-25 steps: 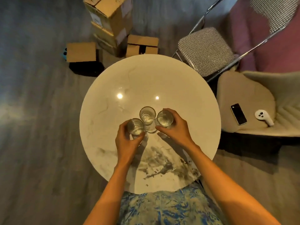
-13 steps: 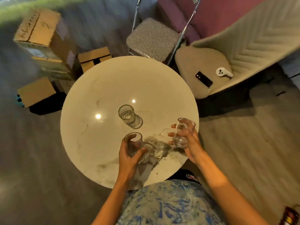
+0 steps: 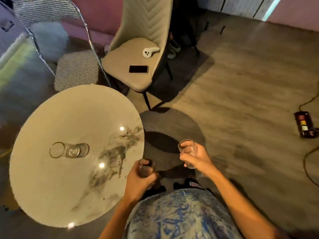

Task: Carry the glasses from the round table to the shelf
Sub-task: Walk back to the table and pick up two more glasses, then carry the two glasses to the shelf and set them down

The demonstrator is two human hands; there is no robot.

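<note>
**Glass in both hands**

Your left hand (image 3: 139,181) gripped the left glass (image 3: 145,167) by the table (image 3: 51,195) edge. Your right hand (image 3: 196,157) gripped the right glass (image 3: 187,149) over the floor (image 3: 241,100). The third glass (image 3: 72,150) stood on the table. Slick, brittle: mid-wall holds seemed safest.

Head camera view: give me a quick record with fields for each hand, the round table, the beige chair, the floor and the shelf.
Left hand: grips the first glass, held by the table's edge
Right hand: grips the second glass, out over the floor
Round table: the third glass stands on it, untouched
Beige chair: phone and white controller lie on the seat
Floor: power strip at the right
Shelf: not in view
</note>
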